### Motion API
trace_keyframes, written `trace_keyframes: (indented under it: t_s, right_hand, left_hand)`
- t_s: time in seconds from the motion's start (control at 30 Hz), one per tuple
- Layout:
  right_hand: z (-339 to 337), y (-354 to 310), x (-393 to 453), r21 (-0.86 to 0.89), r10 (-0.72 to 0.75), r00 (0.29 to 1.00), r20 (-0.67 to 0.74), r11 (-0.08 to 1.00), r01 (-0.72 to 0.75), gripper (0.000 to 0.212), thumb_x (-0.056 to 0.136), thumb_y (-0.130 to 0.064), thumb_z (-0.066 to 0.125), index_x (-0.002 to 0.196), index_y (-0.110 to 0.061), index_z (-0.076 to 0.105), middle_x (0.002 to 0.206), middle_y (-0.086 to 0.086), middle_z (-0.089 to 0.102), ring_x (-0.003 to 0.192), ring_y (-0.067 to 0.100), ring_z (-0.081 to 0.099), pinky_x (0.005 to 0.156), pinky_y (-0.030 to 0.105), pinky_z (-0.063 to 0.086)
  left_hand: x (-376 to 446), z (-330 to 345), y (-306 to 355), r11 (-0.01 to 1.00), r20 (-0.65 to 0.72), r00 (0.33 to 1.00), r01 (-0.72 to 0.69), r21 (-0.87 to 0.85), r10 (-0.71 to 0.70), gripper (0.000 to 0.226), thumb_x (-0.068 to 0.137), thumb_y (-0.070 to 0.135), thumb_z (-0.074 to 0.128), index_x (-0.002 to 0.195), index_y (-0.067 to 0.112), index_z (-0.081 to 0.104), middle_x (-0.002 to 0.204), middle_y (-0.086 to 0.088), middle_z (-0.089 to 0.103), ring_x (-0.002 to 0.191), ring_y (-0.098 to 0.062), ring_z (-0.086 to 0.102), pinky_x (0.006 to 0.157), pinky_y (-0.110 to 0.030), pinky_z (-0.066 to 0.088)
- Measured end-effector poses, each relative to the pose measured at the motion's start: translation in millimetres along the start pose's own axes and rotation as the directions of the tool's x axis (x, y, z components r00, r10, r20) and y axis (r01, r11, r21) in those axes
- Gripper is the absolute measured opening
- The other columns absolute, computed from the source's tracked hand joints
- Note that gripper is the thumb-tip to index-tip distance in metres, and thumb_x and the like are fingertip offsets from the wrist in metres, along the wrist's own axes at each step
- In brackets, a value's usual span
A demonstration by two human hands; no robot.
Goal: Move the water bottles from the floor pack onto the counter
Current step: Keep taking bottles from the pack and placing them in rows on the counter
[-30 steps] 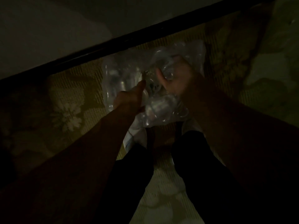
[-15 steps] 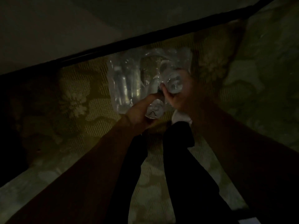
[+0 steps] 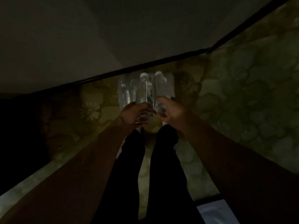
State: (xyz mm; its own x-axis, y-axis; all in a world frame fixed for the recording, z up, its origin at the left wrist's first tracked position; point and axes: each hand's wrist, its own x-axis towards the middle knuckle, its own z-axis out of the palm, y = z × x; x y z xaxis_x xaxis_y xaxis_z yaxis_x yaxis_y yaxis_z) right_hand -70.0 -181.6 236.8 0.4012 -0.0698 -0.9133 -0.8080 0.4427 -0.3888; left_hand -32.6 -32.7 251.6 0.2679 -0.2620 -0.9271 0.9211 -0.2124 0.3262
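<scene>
**Two bottles in hand above the floor pack; dim light, counter not identified**

Left hand (image 3: 131, 114): fingers curled round the base end of a clear water bottle (image 3: 145, 92), its white cap pointing away from the person. Right hand (image 3: 169, 111): fingers wrapped round the base of a second bottle (image 3: 161, 85), cap also pointing away. The two bottles lie side by side, close to touching, held over the plastic-wrapped pack (image 3: 127, 91), which sits on the patterned floor (image 3: 242, 94) against a dark baseboard (image 3: 145, 66). At least one more bottle shows inside the wrap; the count cannot be told in this light.

Risks, as judged:
- Both grips are at the base end only, so each bottle's weight hangs beyond the fingers; a slack grip could let a bottle tip out and drop.
- The bottles ride close together; a knock between them during the lift could loosen one hold.
- Loose wrap may catch a bottle and drag the pack.
- Poor light makes edges hard to read.

Clearance: a pale wall (image 3: 80, 38) rises directly behind the pack, so no room forward. Open floor lies to both sides. The person's dark-trousered legs (image 3: 161, 167) stand just behind the pack. A pale flat object (image 3: 215, 210) lies at lower right. No counter surface is identifiable in view.
</scene>
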Motion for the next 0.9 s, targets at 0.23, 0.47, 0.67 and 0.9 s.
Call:
trace_keyframes:
  t_s: [0.23, 0.47, 0.67, 0.9]
  right_hand:
    - [20.4, -45.9, -117.2, -0.007, -0.037, 0.999, -0.025, 0.999, 0.037, 0.063, 0.073, -0.023, 0.079, 0.129, -0.011, 0.051, 0.112, 0.006, 0.064, 0.091, 0.016, 0.066, 0.056, 0.024, 0.056]
    - [55.8, -99.5, -226.3, -0.262, -0.115, 0.990, 0.086, 0.956, 0.134, 0.042, 0.079, -0.012, 0.070, 0.119, -0.014, 0.056, 0.111, 0.009, 0.069, 0.097, 0.024, 0.069, 0.088, 0.042, 0.057]
    - [81.2, -123.9, -278.6, -0.236, -0.127, 0.966, 0.224, 0.955, 0.180, 0.044, 0.081, -0.018, 0.069, 0.124, -0.009, 0.061, 0.121, 0.017, 0.067, 0.112, 0.034, 0.063, 0.101, 0.053, 0.047]
    - [116.2, -145.2, -319.8, -0.165, -0.324, 0.920, 0.222, 0.917, 0.363, 0.058, 0.077, -0.046, 0.074, 0.125, -0.017, 0.061, 0.115, 0.014, 0.070, 0.105, 0.031, 0.069, 0.086, 0.046, 0.057]
  left_hand:
    - [-104.0, 2.4, 49.1, 0.972, 0.122, 0.967, -0.210, -0.106, 0.222, 0.040, 0.080, 0.021, 0.058, 0.115, 0.002, 0.060, 0.092, -0.012, 0.067, 0.074, -0.019, 0.067, 0.060, -0.027, 0.057]
    - [-205.4, -14.5, 95.2, 0.926, 0.227, 0.898, -0.370, -0.072, 0.376, 0.034, 0.083, 0.029, 0.063, 0.112, 0.013, 0.060, 0.091, -0.005, 0.074, 0.079, -0.019, 0.072, 0.064, -0.032, 0.057]
    - [-266.7, -28.8, 126.8, 0.872, 0.353, 0.807, -0.486, -0.056, 0.473, 0.041, 0.076, 0.026, 0.068, 0.115, 0.017, 0.058, 0.091, -0.001, 0.074, 0.077, -0.015, 0.073, 0.062, -0.033, 0.058]
    - [-310.7, -37.1, 142.6, 0.805, 0.321, 0.748, -0.585, -0.093, 0.581, 0.060, 0.074, 0.023, 0.070, 0.131, 0.013, 0.051, 0.112, -0.013, 0.069, 0.090, -0.022, 0.073, 0.069, -0.033, 0.060]
